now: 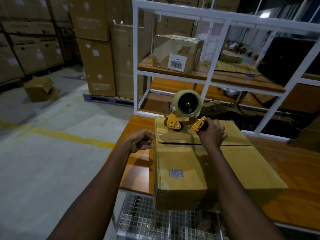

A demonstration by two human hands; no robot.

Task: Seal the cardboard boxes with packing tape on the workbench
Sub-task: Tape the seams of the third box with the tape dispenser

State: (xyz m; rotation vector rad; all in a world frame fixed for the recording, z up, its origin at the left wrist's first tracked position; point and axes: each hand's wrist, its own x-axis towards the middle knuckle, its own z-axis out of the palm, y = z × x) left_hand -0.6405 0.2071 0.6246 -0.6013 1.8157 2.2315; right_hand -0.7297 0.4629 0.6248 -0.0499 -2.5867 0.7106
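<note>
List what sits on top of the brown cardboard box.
A yellow tape dispenser carrying a clear tape roll, its handle gripped by the right hand. The cardboard box surface beneath them is covered.

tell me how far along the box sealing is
Done: the shelf box looks taped. In hand: right hand grips the tape dispenser on the workbench box; left hand curled at its left edge. Left: its top seam still gapes, untaped.

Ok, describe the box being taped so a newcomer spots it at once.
Find the wooden workbench in front of the white shelving. The cardboard box lies on its left end. Unlike the white-labelled box on the shelf, it has a blue barcode, and the right hand holds a yellow tape dispenser on it.
</note>
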